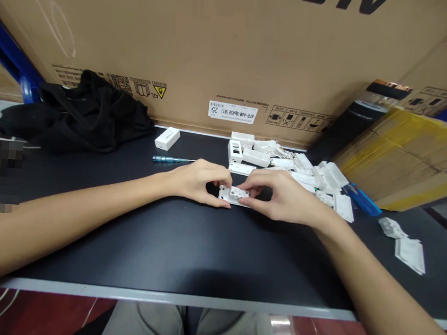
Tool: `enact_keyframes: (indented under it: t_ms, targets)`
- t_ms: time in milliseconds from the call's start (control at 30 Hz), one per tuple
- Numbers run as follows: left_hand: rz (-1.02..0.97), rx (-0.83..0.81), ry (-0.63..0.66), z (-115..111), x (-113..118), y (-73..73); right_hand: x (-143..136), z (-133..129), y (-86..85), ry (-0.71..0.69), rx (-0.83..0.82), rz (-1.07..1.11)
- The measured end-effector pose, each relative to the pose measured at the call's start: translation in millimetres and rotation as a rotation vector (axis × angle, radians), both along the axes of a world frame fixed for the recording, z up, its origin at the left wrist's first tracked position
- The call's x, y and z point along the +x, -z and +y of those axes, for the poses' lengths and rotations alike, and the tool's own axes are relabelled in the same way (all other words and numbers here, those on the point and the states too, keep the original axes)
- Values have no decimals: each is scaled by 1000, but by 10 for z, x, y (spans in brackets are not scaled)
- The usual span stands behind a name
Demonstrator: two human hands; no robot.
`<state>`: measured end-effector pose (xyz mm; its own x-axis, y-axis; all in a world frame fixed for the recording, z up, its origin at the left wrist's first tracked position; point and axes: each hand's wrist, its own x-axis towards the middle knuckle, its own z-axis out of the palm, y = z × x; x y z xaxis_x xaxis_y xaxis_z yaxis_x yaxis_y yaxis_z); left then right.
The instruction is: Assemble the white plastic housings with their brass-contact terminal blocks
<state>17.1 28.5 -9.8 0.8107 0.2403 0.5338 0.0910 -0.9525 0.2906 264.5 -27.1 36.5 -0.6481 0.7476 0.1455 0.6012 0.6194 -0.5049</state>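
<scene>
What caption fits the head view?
Left hand and right hand hold white parts at a black table, more pieces behind.

Left hand (203,183) and right hand (285,195) hold white plastic part (239,192), frame center. White pieces (255,158) right of center, screwdriver (166,159) left of center, black cloth (89,117) upper left, cardboard box (159,35) top.

White casing (226,194), black tabletop (187,246), blue screwdriver (166,159), brown carton (171,41) with black print (376,5), yellow tape (421,125), red floor (52,314)
</scene>
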Motion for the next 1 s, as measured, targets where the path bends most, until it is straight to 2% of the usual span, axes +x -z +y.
enact_keyframes:
  t_ms: [333,500,667,767,867,1000]
  targets:
    - [35,27,61,-17,21,-41,6,2,16,-29,49,-53]
    - [-24,150,79,-9,25,-4,15,4,29,-26,-37,5]
    - [-144,261,71,1,32,40,24,-13,-39,26,-78,40]
    - [-198,208,93,12,46,50,29,-15,-57,-9,-143,11]
    - [-180,70,111,19,60,33,31,0,-29,-35,-116,15]
    - [-69,-169,-4,16,70,-15,26,19,10,-5,-56,57]
